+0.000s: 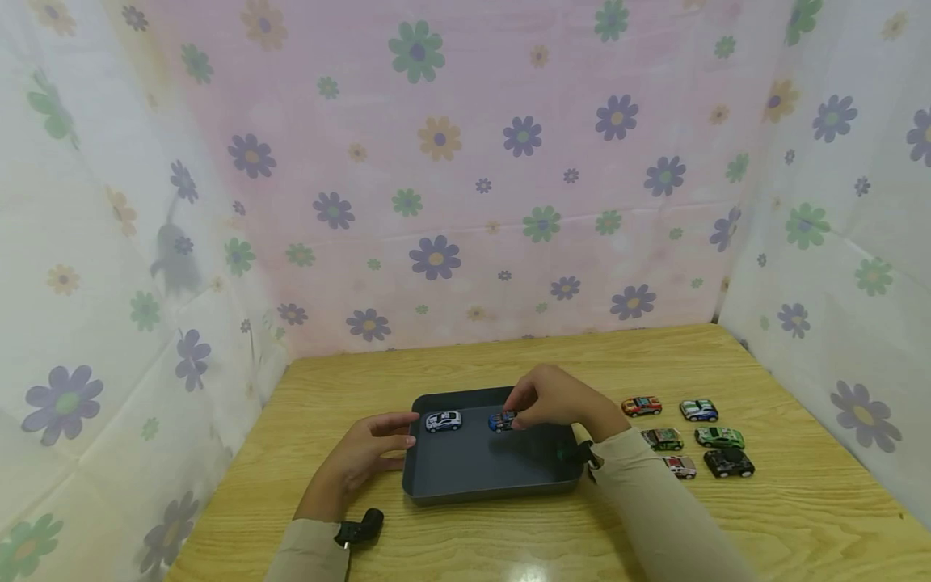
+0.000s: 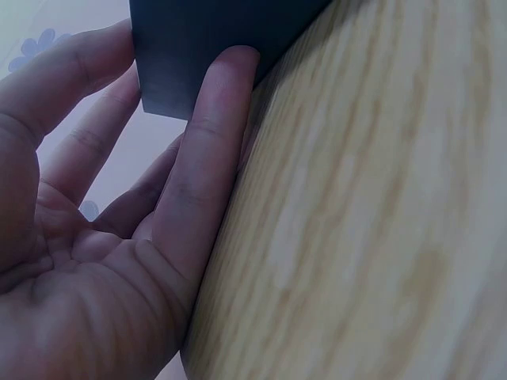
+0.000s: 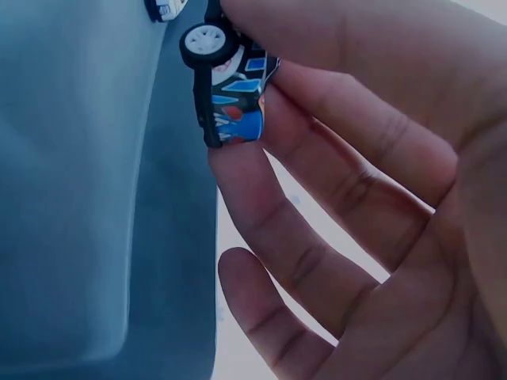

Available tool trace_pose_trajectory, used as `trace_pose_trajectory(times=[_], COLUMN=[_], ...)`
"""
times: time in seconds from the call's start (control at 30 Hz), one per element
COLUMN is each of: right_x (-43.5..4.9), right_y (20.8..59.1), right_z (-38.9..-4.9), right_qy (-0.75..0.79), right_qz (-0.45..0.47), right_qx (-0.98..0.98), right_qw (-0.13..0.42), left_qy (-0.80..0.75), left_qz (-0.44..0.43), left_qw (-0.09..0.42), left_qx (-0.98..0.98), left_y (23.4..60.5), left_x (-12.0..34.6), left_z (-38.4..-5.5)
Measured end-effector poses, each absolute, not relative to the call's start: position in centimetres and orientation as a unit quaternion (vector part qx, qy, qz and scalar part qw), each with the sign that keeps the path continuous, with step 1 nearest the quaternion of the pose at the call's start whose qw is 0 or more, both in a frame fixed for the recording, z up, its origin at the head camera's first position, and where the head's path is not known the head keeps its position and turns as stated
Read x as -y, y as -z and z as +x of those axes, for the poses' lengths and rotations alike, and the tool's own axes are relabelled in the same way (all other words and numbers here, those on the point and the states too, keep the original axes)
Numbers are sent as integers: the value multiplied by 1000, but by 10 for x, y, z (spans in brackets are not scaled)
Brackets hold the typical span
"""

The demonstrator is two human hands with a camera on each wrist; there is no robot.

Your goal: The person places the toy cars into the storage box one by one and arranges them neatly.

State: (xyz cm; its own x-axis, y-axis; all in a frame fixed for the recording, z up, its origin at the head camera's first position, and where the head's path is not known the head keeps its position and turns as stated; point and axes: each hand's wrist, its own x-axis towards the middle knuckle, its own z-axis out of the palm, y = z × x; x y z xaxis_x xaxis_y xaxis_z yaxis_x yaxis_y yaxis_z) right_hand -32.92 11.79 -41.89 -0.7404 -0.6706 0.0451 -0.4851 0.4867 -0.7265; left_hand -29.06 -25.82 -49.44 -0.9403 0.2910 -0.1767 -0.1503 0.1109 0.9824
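A dark grey rectangular tray (image 1: 465, 477) lies on the table. My left hand (image 1: 364, 453) is at its left end; in the left wrist view the thumb (image 2: 214, 119) lies against the tray's outer wall (image 2: 182, 55), the other fingers loosely extended. Over the tray, my right hand (image 1: 556, 396) pinches a small blue and black toy car (image 1: 500, 421). The right wrist view shows this toy car (image 3: 238, 99) between thumb and fingers, a white-spoked wheel facing the camera. A white and black toy car (image 1: 444, 421) stands in the tray's back left part.
Right of the tray, several toy cars stand in two columns, among them an orange-red car (image 1: 642, 406), a green car (image 1: 719, 437) and a black car (image 1: 730, 462). The right sleeve (image 1: 647, 477) partly covers the near ones. Flowered cloth (image 1: 480, 315) encloses the wooden table (image 1: 349, 380).
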Motion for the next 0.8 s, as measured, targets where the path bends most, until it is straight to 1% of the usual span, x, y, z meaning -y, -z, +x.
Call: trace_pose_trajectory(times=[0.43,0.8], right_x=[-90,-69], right_y=[425,433], right_z=[-332,-335], right_qy=[379,385], right_qz=[-333,-327], right_qx=[-854,-849], right_qw=[130,152], left_qy=[-665,-664], left_qz=[45,46], left_qw=[164,167], left_qx=[-727,-727], left_y=[493,493], left_x=[257,257], left_z=[-289,-290])
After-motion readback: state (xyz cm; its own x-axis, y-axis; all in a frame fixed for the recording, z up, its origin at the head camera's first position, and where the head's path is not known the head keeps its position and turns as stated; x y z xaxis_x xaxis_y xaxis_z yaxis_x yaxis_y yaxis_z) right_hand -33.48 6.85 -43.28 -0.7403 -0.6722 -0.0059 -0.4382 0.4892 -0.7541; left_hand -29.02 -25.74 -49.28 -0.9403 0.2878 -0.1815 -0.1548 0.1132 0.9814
